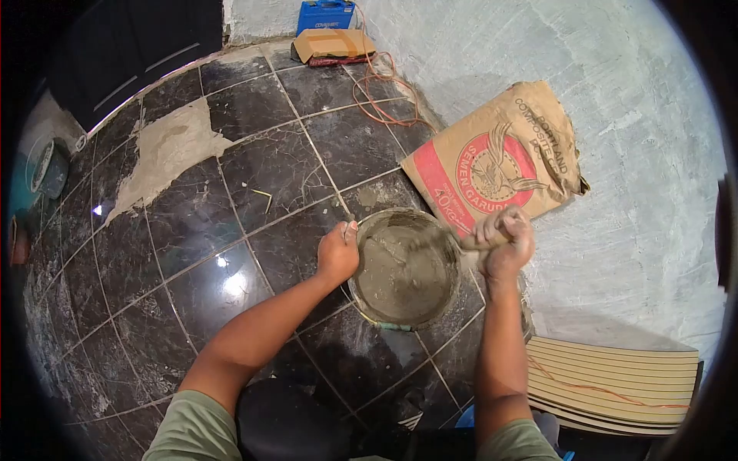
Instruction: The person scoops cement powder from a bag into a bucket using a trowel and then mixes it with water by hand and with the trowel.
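A round bucket of wet grey cement stands on the dark tiles in front of me. My left hand is closed on the bucket's left rim, thumb up at the edge. On the other side, my right hand wraps around the cement-smeared handle of a trowel. Its blade reaches over the right rim into the mix and is blurred and partly covered by cement. Just behind the right hand, a brown and red paper cement bag leans against the wall.
Rough grey plaster wall rises on the right, with stacked ribbed panels at its foot. An orange cord lies near a cardboard box and a blue case. Another bucket stands far left, beyond a bare floor patch.
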Demonstrator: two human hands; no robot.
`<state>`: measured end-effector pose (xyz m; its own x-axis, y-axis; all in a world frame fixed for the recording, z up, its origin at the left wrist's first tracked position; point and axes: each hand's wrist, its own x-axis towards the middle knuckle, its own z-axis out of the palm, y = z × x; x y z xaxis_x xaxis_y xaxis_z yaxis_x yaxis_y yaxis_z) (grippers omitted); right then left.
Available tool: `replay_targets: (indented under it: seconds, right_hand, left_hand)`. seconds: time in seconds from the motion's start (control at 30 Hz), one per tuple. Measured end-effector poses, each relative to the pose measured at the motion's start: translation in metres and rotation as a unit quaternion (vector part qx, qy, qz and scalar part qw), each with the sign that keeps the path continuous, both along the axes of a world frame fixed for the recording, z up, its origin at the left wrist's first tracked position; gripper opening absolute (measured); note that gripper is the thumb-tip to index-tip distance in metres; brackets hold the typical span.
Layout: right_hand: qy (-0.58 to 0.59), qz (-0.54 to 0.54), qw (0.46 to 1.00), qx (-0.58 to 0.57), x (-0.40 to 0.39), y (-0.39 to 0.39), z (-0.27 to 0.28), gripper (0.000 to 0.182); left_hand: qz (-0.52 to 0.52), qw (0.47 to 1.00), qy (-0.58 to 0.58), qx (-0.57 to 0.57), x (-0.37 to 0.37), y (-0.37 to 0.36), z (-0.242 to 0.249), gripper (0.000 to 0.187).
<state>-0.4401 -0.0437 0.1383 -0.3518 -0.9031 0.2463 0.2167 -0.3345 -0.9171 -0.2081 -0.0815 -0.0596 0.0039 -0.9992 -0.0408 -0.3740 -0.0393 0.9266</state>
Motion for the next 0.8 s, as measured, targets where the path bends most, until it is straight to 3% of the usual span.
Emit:
replay_targets:
  seconds: [0.13, 0.2, 0.27, 0.3, 0.37, 0.4, 0.5, 0.6, 0.7, 0.8]
  right_hand:
    - [0.121, -0.047, 0.991, -0.014, 0.047, -0.021, -0.090, 0.021]
    - [0.123, -0.017, 0.992, 0.003, 0.055, -0.005, -0.123, 0.019]
    - [0.025, 0.068, 0.996, 0.051, 0.039, 0.017, -0.145, 0.019]
    - [0.075, 0.075, 0.991, 0.078, 0.024, 0.032, -0.149, 0.018]
    - [0.177, 0.090, 0.973, 0.120, -0.012, 0.046, -0.146, 0.018]
    - [0.105, 0.131, 0.977, 0.132, -0.014, 0.053, -0.126, 0.020]
    - [0.206, 0.078, 0.954, 0.205, -0.018, 0.042, -0.049, 0.020]
    - [0.110, 0.066, 0.982, 0.137, -0.020, 0.010, -0.006, 0.017]
    - [0.026, 0.044, 0.998, 0.032, 0.006, -0.014, -0.014, 0.013]
    - [-0.021, -0.004, 1.000, 0.016, 0.047, -0.024, -0.082, 0.010]
  left_hand:
    - [-0.009, 1.000, -0.008, 0.014, 0.002, 0.000, 0.005, 0.041]
    - [-0.014, 1.000, -0.010, 0.022, 0.003, -0.003, 0.006, 0.042]
    - [-0.013, 1.000, -0.014, 0.025, 0.004, -0.001, 0.006, 0.043]
    - [-0.019, 0.999, -0.015, 0.032, 0.005, 0.004, 0.006, 0.043]
    - [-0.027, 0.999, -0.014, 0.035, 0.005, -0.002, 0.009, 0.043]
    - [-0.018, 1.000, -0.010, 0.022, 0.004, -0.003, 0.008, 0.043]
    - [0.001, 1.000, 0.000, -0.005, -0.001, -0.002, 0.002, 0.042]
    - [0.008, 1.000, 0.001, 0.003, -0.001, -0.001, 0.003, 0.042]
    - [-0.002, 1.000, 0.004, 0.011, 0.000, -0.004, 0.006, 0.042]
    - [0.006, 1.000, 0.003, -0.013, -0.001, -0.004, -0.001, 0.041]
